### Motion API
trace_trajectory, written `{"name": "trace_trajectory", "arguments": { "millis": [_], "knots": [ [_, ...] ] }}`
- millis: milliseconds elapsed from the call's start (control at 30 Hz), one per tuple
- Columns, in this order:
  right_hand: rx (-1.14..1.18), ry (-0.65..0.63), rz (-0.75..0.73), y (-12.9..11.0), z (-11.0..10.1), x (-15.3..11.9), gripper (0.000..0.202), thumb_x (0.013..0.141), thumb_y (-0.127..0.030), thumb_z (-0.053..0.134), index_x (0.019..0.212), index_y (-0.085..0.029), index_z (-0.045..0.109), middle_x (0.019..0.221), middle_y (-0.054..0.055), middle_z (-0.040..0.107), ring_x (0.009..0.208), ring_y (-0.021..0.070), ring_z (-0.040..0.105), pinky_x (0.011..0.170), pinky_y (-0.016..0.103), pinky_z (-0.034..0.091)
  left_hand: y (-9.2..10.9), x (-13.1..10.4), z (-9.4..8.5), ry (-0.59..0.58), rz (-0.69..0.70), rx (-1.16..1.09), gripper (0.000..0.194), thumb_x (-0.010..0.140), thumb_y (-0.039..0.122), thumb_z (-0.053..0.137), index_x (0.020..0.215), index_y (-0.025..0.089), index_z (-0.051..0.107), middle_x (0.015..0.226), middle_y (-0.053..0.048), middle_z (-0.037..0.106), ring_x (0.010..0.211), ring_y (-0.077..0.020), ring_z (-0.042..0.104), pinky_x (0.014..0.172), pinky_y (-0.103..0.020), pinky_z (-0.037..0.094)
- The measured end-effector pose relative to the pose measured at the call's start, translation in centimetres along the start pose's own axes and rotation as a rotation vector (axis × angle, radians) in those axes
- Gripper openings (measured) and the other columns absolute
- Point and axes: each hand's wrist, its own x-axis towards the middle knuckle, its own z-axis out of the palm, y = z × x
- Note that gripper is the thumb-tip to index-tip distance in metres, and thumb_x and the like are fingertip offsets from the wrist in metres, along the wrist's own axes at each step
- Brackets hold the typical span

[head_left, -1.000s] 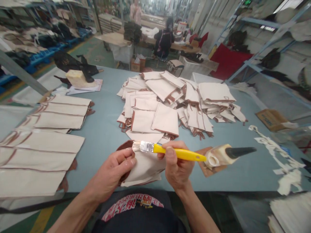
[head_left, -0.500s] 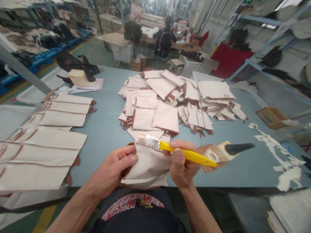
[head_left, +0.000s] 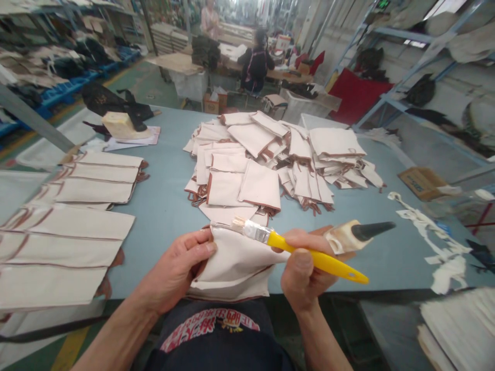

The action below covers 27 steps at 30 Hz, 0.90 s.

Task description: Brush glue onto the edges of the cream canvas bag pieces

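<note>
A cream fabric pouch [head_left: 232, 260] with brown edging lies at the near edge of the table in front of me. My left hand [head_left: 187, 263] pinches its upper left corner, thumb on top. My right hand [head_left: 307, 265] grips a paintbrush [head_left: 319, 263] with a yellow handle, its pale bristles pointing left above the pouch's top edge. The right fingers are also close to the pouch's right corner; I cannot tell whether they hold it. Just behind my right hand is a whitish container [head_left: 342, 238] with a dark handle sticking out to the right.
A heap of similar cream pouches [head_left: 259, 180] covers the table's middle. Overlapping pouches [head_left: 69, 257] lie in rows at left. White scraps [head_left: 433, 237] and a cardboard box [head_left: 421, 183] are at right. A person [head_left: 255, 62] sits at a farther table.
My right hand and the paintbrush have moved a little to the right and down. The left hand keeps its pinch on the pouch. The whole view has shifted slightly.
</note>
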Motion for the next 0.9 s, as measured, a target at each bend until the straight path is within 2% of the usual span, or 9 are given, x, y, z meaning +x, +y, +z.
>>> {"name": "trace_trajectory", "arguments": {
  "millis": [100, 233, 333, 433, 500, 600, 767, 833, 900],
  "knots": [
    [-0.041, -0.117, -0.032, -0.5, -0.1, -0.4, 0.017, 0.106, -0.034, 0.058, 0.097, -0.023, 0.069, 0.074, -0.001, 0.071, 0.060, 0.0165, 0.070, 0.056, 0.031, 0.058, -0.1, 0.1, 0.0, -0.010, -0.003, 0.021, 0.036, 0.068, 0.038, 0.098, 0.091, 0.014, 0.086, 0.067, -0.003, 0.074, 0.055, -0.0099, 0.059, 0.055, -0.016, 0.050],
    [-0.051, -0.201, -0.058, -1.0, 1.8, -0.8, 0.014, 0.106, -0.032, 0.057, 0.099, -0.025, 0.068, 0.076, 0.000, 0.073, 0.064, 0.0166, 0.071, 0.060, 0.031, 0.059, -0.4, 0.3, 0.1, 0.035, 0.039, 0.048, 0.035, 0.068, 0.038, 0.098, 0.087, 0.013, 0.084, 0.059, 0.002, 0.067, 0.047, -0.0059, 0.049, 0.044, -0.013, 0.037],
    [-0.036, -0.117, -0.052, -1.1, 2.7, -0.8, 0.016, 0.106, -0.035, 0.056, 0.099, -0.026, 0.068, 0.075, 0.000, 0.071, 0.063, 0.0180, 0.071, 0.059, 0.033, 0.059, -0.4, 0.4, 0.1, 0.053, 0.043, 0.040, 0.033, 0.067, 0.035, 0.097, 0.089, 0.014, 0.084, 0.059, 0.002, 0.068, 0.049, -0.0076, 0.051, 0.047, -0.015, 0.040],
    [-0.081, 0.038, -0.014, -0.7, 2.1, -0.7, 0.019, 0.106, -0.037, 0.056, 0.097, -0.025, 0.067, 0.076, 0.000, 0.069, 0.059, 0.0174, 0.069, 0.057, 0.033, 0.057, 0.0, 0.3, 0.1, 0.030, 0.015, 0.032, 0.032, 0.068, 0.030, 0.094, 0.094, 0.014, 0.084, 0.068, -0.003, 0.075, 0.055, -0.0121, 0.060, 0.058, -0.020, 0.051],
    [-0.134, 0.093, -0.026, -0.2, 1.6, -0.6, 0.020, 0.106, -0.037, 0.056, 0.097, -0.024, 0.067, 0.076, -0.001, 0.069, 0.059, 0.0160, 0.068, 0.058, 0.032, 0.057, 0.1, 0.2, 0.1, 0.010, 0.007, 0.032, 0.032, 0.068, 0.026, 0.093, 0.096, 0.014, 0.084, 0.069, -0.003, 0.075, 0.057, -0.0129, 0.061, 0.062, -0.022, 0.053],
    [-0.225, 0.025, -0.065, 0.8, 1.8, -0.5, 0.016, 0.106, -0.035, 0.056, 0.103, -0.024, 0.067, 0.080, 0.001, 0.072, 0.068, 0.0173, 0.071, 0.064, 0.032, 0.059, 0.2, 0.2, 0.4, -0.013, 0.005, 0.049, 0.033, 0.068, 0.030, 0.094, 0.094, 0.013, 0.084, 0.065, -0.002, 0.072, 0.052, -0.0102, 0.055, 0.055, -0.019, 0.048],
    [-0.351, -0.104, -0.088, 2.4, 3.9, 0.0, 0.014, 0.107, -0.025, 0.052, 0.108, -0.022, 0.066, 0.090, 0.004, 0.077, 0.082, 0.0179, 0.076, 0.074, 0.030, 0.061, 0.3, 0.8, 0.4, -0.031, 0.024, 0.154, 0.046, 0.070, 0.045, 0.095, 0.099, 0.012, 0.084, 0.064, 0.000, 0.066, 0.048, -0.0055, 0.040, 0.044, -0.015, 0.030],
    [-0.386, -0.095, -0.093, 2.5, 4.3, 0.6, 0.016, 0.107, -0.025, 0.052, 0.105, -0.022, 0.067, 0.091, 0.004, 0.077, 0.083, 0.0178, 0.076, 0.076, 0.030, 0.061, 0.4, 1.1, -0.3, -0.042, 0.034, 0.205, 0.050, 0.074, 0.050, 0.092, 0.107, 0.013, 0.083, 0.067, 0.000, 0.068, 0.053, -0.0079, 0.045, 0.049, -0.016, 0.035],
    [-0.418, -0.064, -0.073, 2.6, 4.1, 1.4, 0.017, 0.107, -0.027, 0.052, 0.105, -0.021, 0.068, 0.090, 0.004, 0.076, 0.083, 0.0183, 0.075, 0.077, 0.031, 0.061, 0.4, 1.1, -1.4, -0.047, 0.071, 0.291, 0.049, 0.083, 0.056, 0.083, 0.112, 0.016, 0.083, 0.077, -0.004, 0.073, 0.069, -0.0151, 0.059, 0.061, -0.019, 0.046]
  ]
}}
